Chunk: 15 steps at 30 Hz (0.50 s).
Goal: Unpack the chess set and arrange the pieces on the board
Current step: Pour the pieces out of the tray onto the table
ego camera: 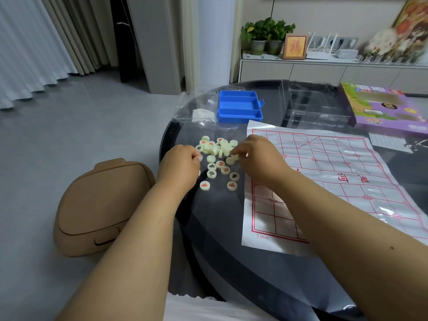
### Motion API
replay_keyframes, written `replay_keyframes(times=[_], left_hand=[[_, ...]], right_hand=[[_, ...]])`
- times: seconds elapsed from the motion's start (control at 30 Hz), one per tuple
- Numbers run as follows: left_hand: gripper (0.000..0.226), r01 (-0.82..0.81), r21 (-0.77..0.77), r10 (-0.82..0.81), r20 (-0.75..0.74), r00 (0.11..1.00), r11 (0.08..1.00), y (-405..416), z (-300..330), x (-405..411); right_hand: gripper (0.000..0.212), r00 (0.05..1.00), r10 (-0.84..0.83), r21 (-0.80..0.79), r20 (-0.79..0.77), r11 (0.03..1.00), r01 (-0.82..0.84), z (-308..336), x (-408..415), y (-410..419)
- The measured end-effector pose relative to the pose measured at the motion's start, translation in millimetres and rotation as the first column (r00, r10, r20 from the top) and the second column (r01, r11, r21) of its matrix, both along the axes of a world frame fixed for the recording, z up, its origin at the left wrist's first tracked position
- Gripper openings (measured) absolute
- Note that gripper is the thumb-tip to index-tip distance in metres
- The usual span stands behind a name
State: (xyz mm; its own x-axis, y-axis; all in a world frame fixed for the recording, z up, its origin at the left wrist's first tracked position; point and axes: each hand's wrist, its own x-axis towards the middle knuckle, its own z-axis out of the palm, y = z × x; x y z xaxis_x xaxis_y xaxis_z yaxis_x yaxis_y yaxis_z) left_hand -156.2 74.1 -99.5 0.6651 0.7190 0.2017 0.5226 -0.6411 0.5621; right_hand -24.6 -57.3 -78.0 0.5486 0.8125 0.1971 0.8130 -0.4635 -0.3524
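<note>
A pile of cream round chess pieces (218, 150) with red and black characters lies on the dark round table, left of the board. Several single pieces (231, 185) lie face up nearer to me. The board (324, 172) is a clear plastic sheet with a red grid, spread flat to the right with no pieces on it. My left hand (180, 166) is curled at the pile's left edge, with a pale piece edge showing under its fingers. My right hand (257, 158) reaches over the board's left edge, and its fingertips pinch a piece at the pile's right side.
An empty blue compartment tray (239, 106) stands behind the pile, beside a clear plastic bag (196, 107). A clear lid (315, 105) and a purple game box (384, 107) sit at the back right. The dark table's rim (171, 133) curves left of the pile. A tan lidded bin (99, 205) stands on the floor.
</note>
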Motion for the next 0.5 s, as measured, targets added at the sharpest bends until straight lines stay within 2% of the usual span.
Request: replay_keyframes(times=[0.23, 0.5], left_hand=[[0.013, 0.036, 0.049, -0.039, 0.059, 0.997, 0.998, 1.6, -6.0, 3.6], [0.018, 0.112, 0.016, -0.113, 0.07, 0.991, 0.994, 3.2, -6.6, 3.6]], right_hand=[[0.028, 0.993, 0.053, -0.062, 0.105, 0.997, -0.046, -5.6, 5.4, 3.1], [0.029, 0.994, 0.066, -0.045, 0.082, 0.997, -0.062, -7.3, 5.1, 6.8]])
